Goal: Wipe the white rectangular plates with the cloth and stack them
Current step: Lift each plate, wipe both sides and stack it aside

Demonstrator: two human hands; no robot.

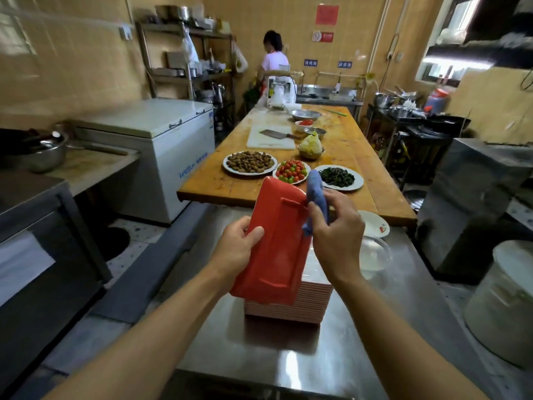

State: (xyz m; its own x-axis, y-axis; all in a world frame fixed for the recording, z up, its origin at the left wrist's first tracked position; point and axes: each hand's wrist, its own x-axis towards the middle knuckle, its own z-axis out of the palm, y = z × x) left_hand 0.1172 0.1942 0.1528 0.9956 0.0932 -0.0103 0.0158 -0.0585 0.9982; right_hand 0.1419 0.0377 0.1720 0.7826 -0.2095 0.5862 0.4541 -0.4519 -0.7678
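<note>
The left hand (239,243) gripped the plate (277,241), red underside up, tilted above the stack (314,301). The right hand (334,235) pinched the cloth (317,194) against its far edge. Best to keep steady pressure and wipe along the rim.

My left hand (237,246) holds a plate (277,243) tilted above the plate stack (300,301), which sits mid-surface on the near surface (259,356). My right hand (336,235) holds the cloth (317,197) against the plate's right edge. A small dish (375,223) lies right of the stack, near the far edge. Behind, on the long surface (360,168), three food plates line the near edge: nuts (249,163) left, tomatoes (291,171) middle, greens (338,176) right. A cutting board (269,137) lies behind them. A freezer (161,148) stands left of that surface.
</note>
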